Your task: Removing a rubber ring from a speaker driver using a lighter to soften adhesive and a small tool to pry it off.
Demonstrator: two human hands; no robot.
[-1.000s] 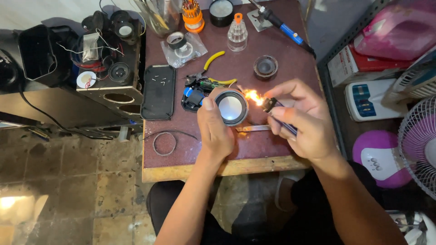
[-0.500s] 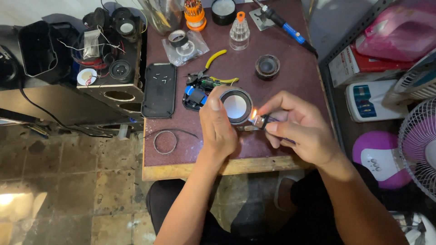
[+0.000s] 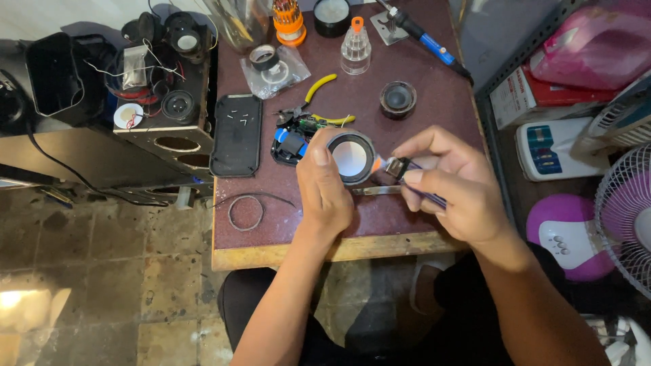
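Two hands meet over the near middle of a dark red worktable (image 3: 434, 88). Left of it stands a black speaker cabinet (image 3: 169, 125) heaped with loose drivers and wires. On the table's left part lie a flat black cover panel (image 3: 235, 134) and, nearer, a thin wire loop (image 3: 245, 212). Along the far edge, going right, are a bagged roll of tape (image 3: 271, 64), an orange screwdriver-bit holder (image 3: 287, 20), a clear plastic bottle with an orange cap (image 3: 355, 46) and a blue-handled soldering iron (image 3: 426, 35).

The left hand (image 3: 325, 190) is clenched round a small round speaker (image 3: 351, 157), its pale cone facing up, held just above the table. Just beyond it sits an opened black and blue gadget (image 3: 293, 139) with yellow-handled pliers (image 3: 319, 91) beside it. The right hand (image 3: 444, 179) grips a small lighter (image 3: 397, 166), its tip almost touching the speaker's right rim; no flame shows. I judge the step to be heating a spot at that rim. The next move would call for holding the speaker steady and keeping the heat on one point, clear of the cone. Metal tweezers (image 3: 376, 191) lie flat under the hands, and the left thumb sits close to the heated side. Farther right rest a second small black speaker (image 3: 397, 98) and, off the table, a pink fan (image 3: 620, 217).
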